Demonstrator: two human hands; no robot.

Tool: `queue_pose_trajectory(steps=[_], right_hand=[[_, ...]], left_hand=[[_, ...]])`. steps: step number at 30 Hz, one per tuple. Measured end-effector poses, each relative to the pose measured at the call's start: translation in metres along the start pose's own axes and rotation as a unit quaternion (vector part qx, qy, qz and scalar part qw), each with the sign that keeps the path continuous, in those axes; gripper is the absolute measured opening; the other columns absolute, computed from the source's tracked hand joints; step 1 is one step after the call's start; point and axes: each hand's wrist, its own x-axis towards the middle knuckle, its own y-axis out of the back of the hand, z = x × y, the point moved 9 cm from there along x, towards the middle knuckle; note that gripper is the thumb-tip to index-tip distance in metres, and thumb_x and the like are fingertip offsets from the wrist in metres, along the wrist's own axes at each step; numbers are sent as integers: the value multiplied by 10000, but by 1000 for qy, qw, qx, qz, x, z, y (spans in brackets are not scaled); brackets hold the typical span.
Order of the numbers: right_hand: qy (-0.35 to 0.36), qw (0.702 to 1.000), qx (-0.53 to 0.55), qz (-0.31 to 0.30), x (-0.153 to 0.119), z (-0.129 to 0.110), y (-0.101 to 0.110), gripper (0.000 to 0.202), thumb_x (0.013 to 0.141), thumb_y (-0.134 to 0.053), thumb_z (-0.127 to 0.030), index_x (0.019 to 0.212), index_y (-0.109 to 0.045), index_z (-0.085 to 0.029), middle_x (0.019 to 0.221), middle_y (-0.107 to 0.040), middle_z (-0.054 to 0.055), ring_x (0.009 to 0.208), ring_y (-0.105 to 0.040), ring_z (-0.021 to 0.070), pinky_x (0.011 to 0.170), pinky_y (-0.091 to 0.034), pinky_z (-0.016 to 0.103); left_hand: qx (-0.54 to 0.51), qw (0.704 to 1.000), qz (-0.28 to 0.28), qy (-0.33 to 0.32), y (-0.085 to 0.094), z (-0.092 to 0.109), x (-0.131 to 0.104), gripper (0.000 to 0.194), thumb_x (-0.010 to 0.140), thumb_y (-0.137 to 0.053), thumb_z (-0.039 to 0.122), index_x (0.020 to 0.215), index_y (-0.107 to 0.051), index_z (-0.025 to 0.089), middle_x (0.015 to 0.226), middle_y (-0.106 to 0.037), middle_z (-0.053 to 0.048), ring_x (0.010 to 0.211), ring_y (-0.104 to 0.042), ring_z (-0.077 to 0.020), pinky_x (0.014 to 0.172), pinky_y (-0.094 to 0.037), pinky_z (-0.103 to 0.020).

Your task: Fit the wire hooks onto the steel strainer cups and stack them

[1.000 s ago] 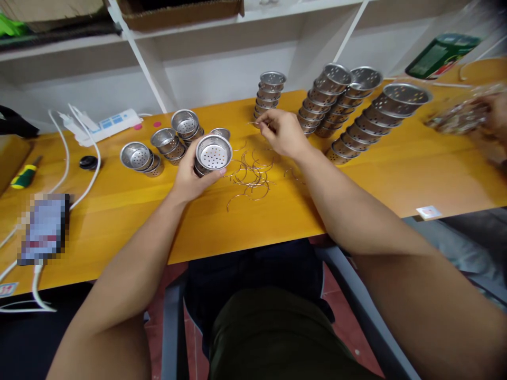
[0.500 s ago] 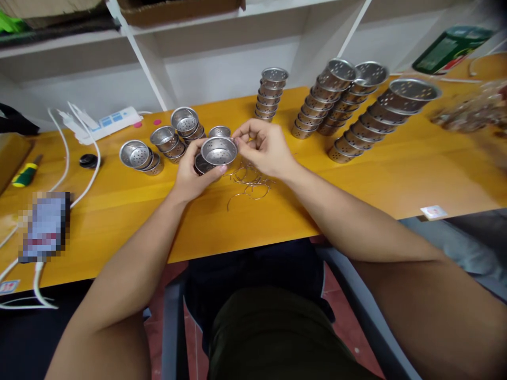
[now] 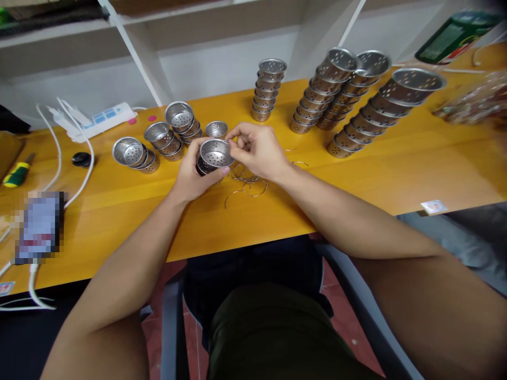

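My left hand [image 3: 194,171] is closed round a perforated metal cup [image 3: 217,154], whose open mouth tilts toward me. At the cup's right rim, the fingers of my right hand [image 3: 253,148] are pinched together. What they hold, if anything, is too small to make out. Several thin curved wires [image 3: 251,189] lie on the table under my right hand. Just behind the held cup stands another perforated cup [image 3: 216,129]. Short stacks of such cups [image 3: 159,138] are to the left of my left hand.
Taller cup stacks [image 3: 366,124] stand at the back right, near a green can [image 3: 455,39] and a clear plastic bag [image 3: 475,100]. To the left are a power strip [image 3: 105,121], a black cap [image 3: 82,159], a screwdriver [image 3: 16,174] and a phone [image 3: 39,227] with white cables.
The view has shifted slightly. My right hand stays pinched at the cup's rim, and the cup has tilted a little in my left hand.
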Motion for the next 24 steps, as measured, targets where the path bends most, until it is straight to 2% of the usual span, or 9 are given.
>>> queue_pose_trajectory(steps=[6, 9, 12, 16, 18, 21, 24], right_hand=[[-3, 999, -31, 12, 0, 1, 3, 157, 1145, -923, -334, 1174, -787, -263, 783, -562, -46, 743, -565, 209, 806, -625, 401], [-11, 999, -29, 13, -2, -1, 1, 184, 1119, -935, -272, 1228, -788, -262, 784, -550, -60, 735, -564, 202, 808, -617, 392], [-16, 1000, -16, 8, -2, -5, -3, 203, 1080, -922, -207, 1203, -770, -260, 770, -529, -73, 715, -552, 186, 763, -582, 361], [-32, 999, 11, -5, 1, -5, -6, 225, 1004, -900, -126, 1084, -734, -255, 733, -516, -81, 672, -525, 163, 693, -516, 327], [-43, 999, 14, -7, 2, -4, -6, 233, 972, -876, -78, 1051, -740, -250, 700, -507, -89, 648, -502, 154, 674, -478, 321], [-59, 998, 10, -10, 2, -3, -7, 225, 960, -842, -46, 1036, -761, -241, 671, -533, -89, 625, -478, 147, 649, -420, 317], [-75, 997, 15, -10, 1, -1, -9, 210, 969, -840, -44, 1027, -767, -232, 671, -552, -80, 616, -463, 142, 629, -390, 313]], left_hand=[[30, 999, 6, -26, -1, 7, 0, 913, 978, -1032, 914, 1541, -679, 287, 1434, -846, -101, 1226, -873, -300, 1121, -732, -466], [61, 998, 13, -27, -1, 9, 0, 1010, 922, -1035, 977, 1560, -679, 280, 1431, -839, -105, 1250, -873, -323, 1142, -735, -492], [92, 995, 28, -12, -2, 9, -1, 1072, 847, -1061, 1015, 1520, -690, 267, 1359, -833, -92, 1237, -872, -343, 1139, -732, -518], [119, 992, 39, 19, -3, 7, -2, 1015, 875, -1041, 1013, 1472, -698, 267, 1303, -823, -82, 1226, -868, -348, 1120, -718, -529], [130, 990, 42, 27, -4, 8, -3, 1026, 837, -1061, 1020, 1438, -710, 265, 1274, -823, -75, 1185, -867, -343, 1083, -719, -520], [154, 986, 44, 41, -4, 13, -3, 1054, 761, -1109, 1013, 1395, -729, 262, 1239, -834, -68, 1122, -856, -328, 1016, -715, -490], [168, 983, 36, 63, -5, 15, -3, 1014, 799, -1081, 1012, 1389, -740, 260, 1229, -844, -68, 1102, -844, -311, 979, -703, -458]])
